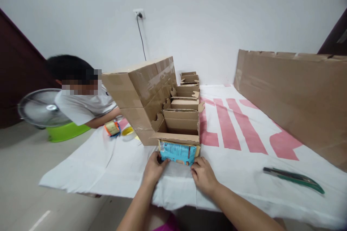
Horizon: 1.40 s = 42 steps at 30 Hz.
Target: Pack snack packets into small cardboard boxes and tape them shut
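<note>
A blue printed packet with pale yellowish ends stands tilted against the near side of the closest open cardboard box. My left hand grips the packet's lower left corner, its thumb along the bottom edge. At the lower right corner my right hand has its fingers bent round the packet. Behind it, several open boxes run in a row away from me, flaps up. What lies deep inside them is hidden.
Sealed cardboard boxes are stacked left of the row. A large cardboard piece stands at right. A green-handled box cutter lies near the right front. Tape rolls sit at left beside another person. A white cloth covers the table.
</note>
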### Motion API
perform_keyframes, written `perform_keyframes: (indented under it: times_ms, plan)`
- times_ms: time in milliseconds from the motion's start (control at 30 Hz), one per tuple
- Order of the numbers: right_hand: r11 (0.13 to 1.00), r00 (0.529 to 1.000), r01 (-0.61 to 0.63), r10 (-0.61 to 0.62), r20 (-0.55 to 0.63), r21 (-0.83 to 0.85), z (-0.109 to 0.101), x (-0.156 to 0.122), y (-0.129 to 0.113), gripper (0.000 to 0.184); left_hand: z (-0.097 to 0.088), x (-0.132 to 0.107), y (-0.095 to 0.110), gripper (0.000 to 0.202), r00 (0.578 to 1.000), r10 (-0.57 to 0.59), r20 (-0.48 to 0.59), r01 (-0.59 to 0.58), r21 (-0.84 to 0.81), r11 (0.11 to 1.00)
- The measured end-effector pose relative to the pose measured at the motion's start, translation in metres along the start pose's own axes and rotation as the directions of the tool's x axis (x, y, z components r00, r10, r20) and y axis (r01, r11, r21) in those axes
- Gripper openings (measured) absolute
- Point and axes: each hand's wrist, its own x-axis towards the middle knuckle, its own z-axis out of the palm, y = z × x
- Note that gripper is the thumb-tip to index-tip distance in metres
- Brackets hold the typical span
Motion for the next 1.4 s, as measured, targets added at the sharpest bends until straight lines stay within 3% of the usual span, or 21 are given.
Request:
perform_keyframes:
  times_ms: [1400]
  plan:
    - [0.998, 0.998, -0.057, 0.058, -0.029, 0.024, -0.0013, 0.0013, 0.0036, 0.016, 0.0002, -0.0001, 0.0002, 0.032, 1.0, 0.0, -0.007, 0.0, -0.024, 1.0]
